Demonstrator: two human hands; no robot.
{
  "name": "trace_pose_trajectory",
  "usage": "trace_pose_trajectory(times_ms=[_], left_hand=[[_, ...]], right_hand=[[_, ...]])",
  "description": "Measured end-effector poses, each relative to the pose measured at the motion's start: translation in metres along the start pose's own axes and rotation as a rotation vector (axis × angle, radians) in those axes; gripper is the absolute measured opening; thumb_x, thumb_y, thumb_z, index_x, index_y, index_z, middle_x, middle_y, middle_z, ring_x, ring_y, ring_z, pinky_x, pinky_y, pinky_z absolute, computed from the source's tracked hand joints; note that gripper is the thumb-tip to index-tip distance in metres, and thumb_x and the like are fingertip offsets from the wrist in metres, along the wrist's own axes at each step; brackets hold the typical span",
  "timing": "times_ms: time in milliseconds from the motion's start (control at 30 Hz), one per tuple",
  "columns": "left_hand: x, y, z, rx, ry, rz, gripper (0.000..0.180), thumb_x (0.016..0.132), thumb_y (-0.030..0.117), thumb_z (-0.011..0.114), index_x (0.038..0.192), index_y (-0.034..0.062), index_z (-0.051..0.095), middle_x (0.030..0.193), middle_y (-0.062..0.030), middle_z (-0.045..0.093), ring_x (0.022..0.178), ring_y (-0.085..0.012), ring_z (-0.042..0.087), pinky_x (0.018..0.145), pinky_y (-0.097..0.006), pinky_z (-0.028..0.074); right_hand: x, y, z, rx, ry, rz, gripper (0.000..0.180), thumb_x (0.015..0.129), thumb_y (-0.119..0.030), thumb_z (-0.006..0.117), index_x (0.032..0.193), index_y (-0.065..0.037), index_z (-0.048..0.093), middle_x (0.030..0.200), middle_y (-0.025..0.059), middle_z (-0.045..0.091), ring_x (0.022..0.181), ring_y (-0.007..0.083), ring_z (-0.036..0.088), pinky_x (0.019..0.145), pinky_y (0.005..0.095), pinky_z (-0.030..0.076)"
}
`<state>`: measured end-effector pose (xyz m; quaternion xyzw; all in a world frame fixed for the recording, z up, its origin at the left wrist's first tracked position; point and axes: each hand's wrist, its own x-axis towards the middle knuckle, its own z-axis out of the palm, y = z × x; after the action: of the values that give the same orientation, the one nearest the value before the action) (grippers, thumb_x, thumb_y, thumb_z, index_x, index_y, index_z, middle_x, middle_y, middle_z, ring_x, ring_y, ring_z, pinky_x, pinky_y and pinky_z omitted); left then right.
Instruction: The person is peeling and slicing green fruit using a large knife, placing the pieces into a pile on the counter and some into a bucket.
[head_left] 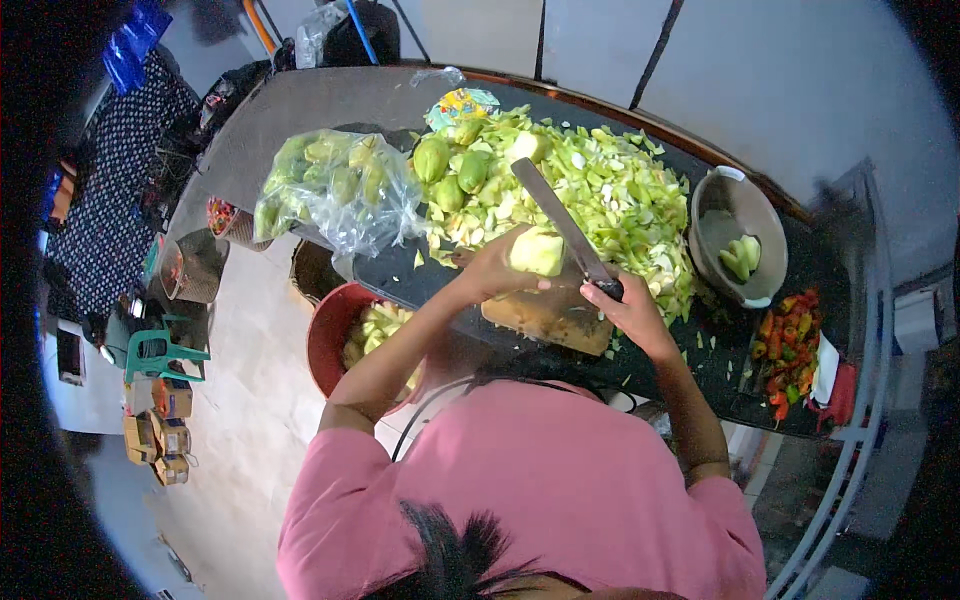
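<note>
Over dark tabletop (722, 380), left hand (492, 270) holds fruit (538, 253) (right hand (634, 310), a knife (562, 218)).

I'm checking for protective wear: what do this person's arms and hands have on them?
The left hand and right hand are bare, with no gloves. The left sleeve and right sleeve are plain pink and short, ending near the elbows. Any rings are too small to tell.

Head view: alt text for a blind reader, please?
A person's left hand holds a peeled pale fruit and the right hand a knife, near a tan board. Beyond, green peelings lie heaped on a dark table; a red tub holds pale pieces.
</note>
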<state>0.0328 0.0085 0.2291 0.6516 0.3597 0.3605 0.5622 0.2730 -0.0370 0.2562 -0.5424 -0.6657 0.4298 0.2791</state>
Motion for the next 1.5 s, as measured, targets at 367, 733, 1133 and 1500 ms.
trace_pose_trajectory(times_ms=[367, 733, 1133, 1500], left_hand=[[0.009, 0.001, -0.013, 0.11, -0.216, -0.089, 0.08, 0.069, 0.019, 0.08, 0.133, -0.0026, 0.036, 0.122, -0.0124, 0.054, 0.11, -0.0179, 0.051, 0.096, -0.033, 0.039], [0.028, 0.004, -0.013, 0.16, -0.367, -0.34, 0.085, 0.071, 0.022, 0.079, 0.138, 0.0006, 0.031, 0.097, -0.0056, 0.062, 0.08, -0.0101, 0.058, 0.061, -0.025, 0.049], [0.059, -0.077, 0.032, 0.39, 0.19, -0.214, 0.082, 0.058, 0.047, 0.081, 0.115, -0.0028, 0.05, 0.085, -0.0141, 0.066, 0.078, -0.0235, 0.065, 0.071, -0.035, 0.051], [0.059, -0.018, 0.024, -0.378, -0.022, -0.182, 0.078, 0.065, 0.015, 0.081, 0.13, 0.0041, 0.038, 0.111, -0.0066, 0.058, 0.1, -0.016, 0.056, 0.087, -0.03, 0.046]], right_hand=[[0.004, 0.002, 0.011, -0.048, -0.072, 0.125, 0.035, 0.084, -0.027, 0.066, 0.103, 0.002, 0.061, 0.079, 0.0072, 0.063, 0.071, 0.0118, 0.054, 0.068, 0.0288, 0.046], [0.021, 0.037, 0.014, 0.044, -0.146, 0.139, 0.032, 0.081, -0.024, 0.067, 0.094, 0.004, 0.06, 0.08, 0.0054, 0.061, 0.074, 0.0124, 0.054, 0.07, 0.0293, 0.045], [0.055, 0.07, 0.023, -0.347, 0.305, 0.079, 0.032, 0.078, -0.02, 0.066, 0.099, 0.003, 0.057, 0.083, 0.0229, 0.062, 0.075, 0.0375, 0.061, 0.067, 0.0402, 0.047], [0.031, 0.045, -0.041, 0.224, 0.339, 0.057, 0.024, 0.09, -0.024, 0.057, 0.091, -0.001, 0.054, 0.058, 0.0028, 0.048, 0.048, 0.0118, 0.044, 0.048, 0.03, 0.038]])
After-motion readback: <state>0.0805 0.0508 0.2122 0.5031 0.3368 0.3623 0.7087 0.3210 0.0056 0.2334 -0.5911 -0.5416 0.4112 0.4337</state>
